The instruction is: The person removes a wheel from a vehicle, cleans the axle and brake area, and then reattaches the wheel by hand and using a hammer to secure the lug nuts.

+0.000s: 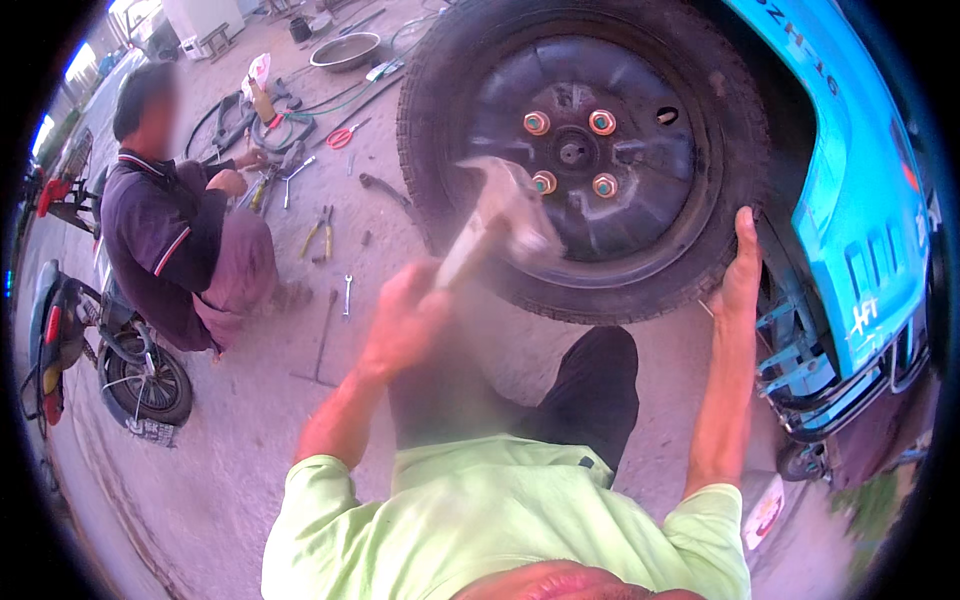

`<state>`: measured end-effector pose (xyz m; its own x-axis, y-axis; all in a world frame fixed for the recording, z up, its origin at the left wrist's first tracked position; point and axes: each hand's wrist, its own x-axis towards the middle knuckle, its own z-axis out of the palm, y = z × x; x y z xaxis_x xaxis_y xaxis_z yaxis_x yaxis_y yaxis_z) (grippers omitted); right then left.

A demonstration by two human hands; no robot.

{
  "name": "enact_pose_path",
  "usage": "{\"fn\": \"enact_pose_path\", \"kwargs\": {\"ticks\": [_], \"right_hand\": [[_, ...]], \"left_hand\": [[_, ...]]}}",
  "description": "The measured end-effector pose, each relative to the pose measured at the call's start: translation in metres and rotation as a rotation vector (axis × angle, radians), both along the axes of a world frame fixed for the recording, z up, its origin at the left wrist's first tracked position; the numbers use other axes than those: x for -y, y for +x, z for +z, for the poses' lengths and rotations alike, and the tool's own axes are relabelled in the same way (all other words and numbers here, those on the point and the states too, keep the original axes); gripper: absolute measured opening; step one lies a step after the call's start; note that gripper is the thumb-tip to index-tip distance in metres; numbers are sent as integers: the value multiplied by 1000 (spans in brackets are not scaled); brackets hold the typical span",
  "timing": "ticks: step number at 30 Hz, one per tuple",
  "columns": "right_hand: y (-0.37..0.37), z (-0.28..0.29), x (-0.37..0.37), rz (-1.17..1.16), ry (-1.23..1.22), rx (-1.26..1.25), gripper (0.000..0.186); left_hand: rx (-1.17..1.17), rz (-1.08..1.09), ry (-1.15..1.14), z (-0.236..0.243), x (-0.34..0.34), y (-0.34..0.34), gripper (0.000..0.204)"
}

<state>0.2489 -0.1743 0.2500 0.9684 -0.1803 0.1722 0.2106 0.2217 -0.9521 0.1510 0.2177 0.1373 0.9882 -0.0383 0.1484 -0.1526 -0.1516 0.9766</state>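
**Hammer right up by a dusty steel wheel, my two cents**

So the wheel (pixel 640 205) faces the person working, tucked in beside a glossy blue body panel (pixel 850 190) that curves down its 3 o'clock side. The disc is dark, grubby pressed metal, with four coppery nuts (pixel 536 123) at roughly 10, 2, 4 and 8 around a stubby round hub (pixel 572 153). The tyre (pixel 425 140) is dull black rubber with a blocky tread.

Left hand (pixel 405 315) is wrapped snugly round the pale handle of a hammer (pixel 490 222), its head at about 7:30 from the hub. The head's blurry, so I can't tell if it's touching anything. Right hand (pixel 740 270) lies against the tyre's outer edge at 4 o'clock; part of it is hidden, so no idea how far those fingers curl or spread.

If you ask me, short controlled taps beat big wallops here: land the face flat and stay off the nuts, since threads probably bruise easily. I'd keep the right hand steady on the rubber, well clear of the swing.

Farther out on the gritty floor (pixel 390 400): a slim shiny spanner (pixel 347 297) toward 8, yellow-handled pliers (pixel 318 235) slightly above, a shallow round basin (pixel 345 50) near 10. A dark-shirted co-worker (pixel 150 220) crouches around 9.
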Motion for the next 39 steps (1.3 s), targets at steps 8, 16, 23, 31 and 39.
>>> {"fn": "enact_pose_path", "kwargs": {"ticks": [8, 16, 23, 31, 39], "right_hand": [[-4, 0, -3, -29, -47, 64, 68], [0, -3, 2, 6, -20, 59, 70], [-4, -2, -3, -96, -61, 27, 74], [6, -5, 8, -40, -85, 92, 75], [8, -8, 7, -48, -87, 85, 74]], "left_hand": [[-492, -529, -16, 34, 17, -18, 32], [404, 27, 336, 47, 46, -6, 35], [261, 199, 480, 58, 63, 20, 36], [-159, 98, 419, 90, 69, 29, 49], [361, 262, 396, 48, 61, 24, 37]]}}
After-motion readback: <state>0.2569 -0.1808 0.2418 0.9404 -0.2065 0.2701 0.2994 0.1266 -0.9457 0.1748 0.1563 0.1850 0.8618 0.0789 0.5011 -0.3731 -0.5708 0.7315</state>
